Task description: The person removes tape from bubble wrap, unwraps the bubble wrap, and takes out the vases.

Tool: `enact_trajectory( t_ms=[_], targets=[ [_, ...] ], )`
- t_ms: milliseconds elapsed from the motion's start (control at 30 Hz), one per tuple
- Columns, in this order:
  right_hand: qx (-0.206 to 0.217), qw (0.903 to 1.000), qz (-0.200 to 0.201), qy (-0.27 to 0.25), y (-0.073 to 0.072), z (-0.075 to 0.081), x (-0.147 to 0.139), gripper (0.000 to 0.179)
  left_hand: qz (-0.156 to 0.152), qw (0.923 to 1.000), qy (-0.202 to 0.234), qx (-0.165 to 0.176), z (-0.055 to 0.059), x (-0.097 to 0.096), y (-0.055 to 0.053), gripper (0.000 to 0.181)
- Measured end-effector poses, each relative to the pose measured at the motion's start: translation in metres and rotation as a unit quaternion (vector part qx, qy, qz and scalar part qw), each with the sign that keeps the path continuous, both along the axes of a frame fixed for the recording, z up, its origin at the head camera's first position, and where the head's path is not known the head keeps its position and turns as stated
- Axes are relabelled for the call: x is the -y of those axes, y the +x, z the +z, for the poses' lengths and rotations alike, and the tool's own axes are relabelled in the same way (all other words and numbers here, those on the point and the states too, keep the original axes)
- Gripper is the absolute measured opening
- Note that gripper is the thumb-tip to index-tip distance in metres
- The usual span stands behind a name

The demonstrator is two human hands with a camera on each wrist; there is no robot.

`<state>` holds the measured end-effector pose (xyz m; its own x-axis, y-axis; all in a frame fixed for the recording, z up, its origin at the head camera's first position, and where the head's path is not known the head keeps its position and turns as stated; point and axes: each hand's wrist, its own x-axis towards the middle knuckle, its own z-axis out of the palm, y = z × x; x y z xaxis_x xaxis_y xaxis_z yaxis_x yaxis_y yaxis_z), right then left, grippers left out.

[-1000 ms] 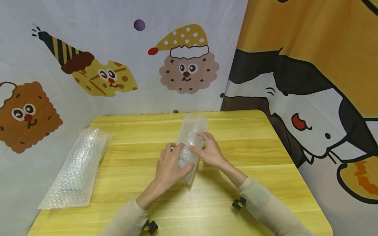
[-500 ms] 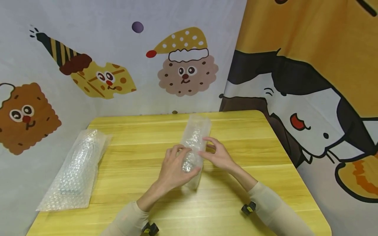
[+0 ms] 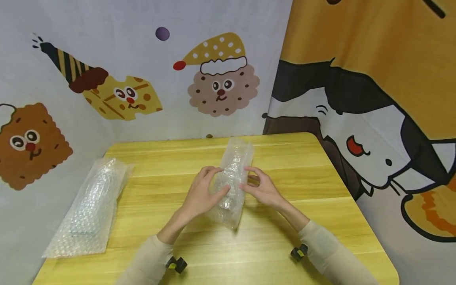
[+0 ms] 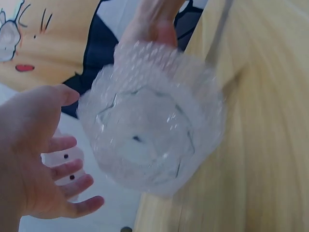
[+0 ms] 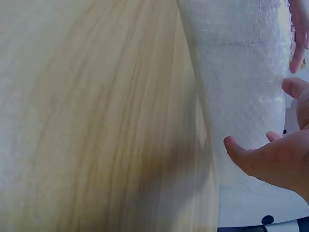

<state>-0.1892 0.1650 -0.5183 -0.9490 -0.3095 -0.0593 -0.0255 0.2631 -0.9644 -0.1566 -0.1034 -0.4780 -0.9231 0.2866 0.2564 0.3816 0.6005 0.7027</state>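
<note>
Hands (image 3: 201, 194) (image 3: 263, 188) at bubble-wrapped bundle's (image 3: 233, 168) edges

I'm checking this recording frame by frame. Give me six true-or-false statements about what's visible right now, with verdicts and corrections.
1. Two bubble-wrapped packages are in view: a central package and a left-side package. True.
2. The left hand and right hand are at opposite sides of the central package. True.
3. One hand grips the left-side package. False: both hands are apart from it.
4. The tabletop is plain white. False: the tabletop is yellow with wood grain.
5. Both sleeves are black. False: the left sleeve and right sleeve are pale beige.
6. The printed pink biscuit wears a spotted hat. True.
</note>
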Motion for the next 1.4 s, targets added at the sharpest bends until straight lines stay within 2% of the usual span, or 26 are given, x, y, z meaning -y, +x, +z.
enact_trajectory(
  t_ms=[133, 267, 367, 533, 867, 1000, 1100, 1267, 1400],
  targets=[
    [0.0, 1.0, 0.006, 0.003, -0.001, -0.001, -0.001, 0.075, -0.026, 0.999, 0.02, 0.032, -0.001, 0.006, -0.012, 0.066],
    [0.001, 0.9999, 0.011, 0.011, 0.0, -0.002, -0.003, 0.077, -0.049, 0.9937, 0.024, 0.098, -0.006, 0.008, -0.019, 0.075],
    [0.0, 0.9997, 0.012, 0.02, 0.001, -0.003, -0.005, 0.077, -0.059, 0.989, 0.029, 0.132, -0.011, 0.008, -0.02, 0.081],
    [0.002, 0.9996, 0.01, 0.026, 0.002, -0.005, -0.01, 0.077, -0.061, 0.987, 0.041, 0.143, -0.016, 0.003, -0.021, 0.083],
    [-0.018, 0.9988, 0.013, 0.045, 0.003, -0.002, -0.016, 0.076, -0.056, 0.9857, 0.051, 0.151, -0.013, -0.005, -0.02, 0.082],
    [-0.058, 0.9959, 0.003, 0.07, 0.004, 0.002, -0.017, 0.073, -0.058, 0.9853, 0.052, 0.152, -0.013, -0.006, -0.02, 0.082],
    [-0.111, 0.9897, -0.006, 0.09, 0.005, 0.007, -0.017, 0.067, -0.058, 0.9851, 0.052, 0.153, -0.013, -0.007, -0.019, 0.082],
    [-0.213, 0.9674, -0.021, 0.136, 0.007, 0.016, -0.013, 0.055, -0.057, 0.9846, 0.051, 0.157, -0.014, -0.009, -0.019, 0.081],
    [-0.262, 0.9501, -0.02, 0.169, 0.008, 0.021, -0.007, 0.05, -0.055, 0.9847, 0.051, 0.158, -0.014, -0.011, -0.018, 0.081]
  ],
)
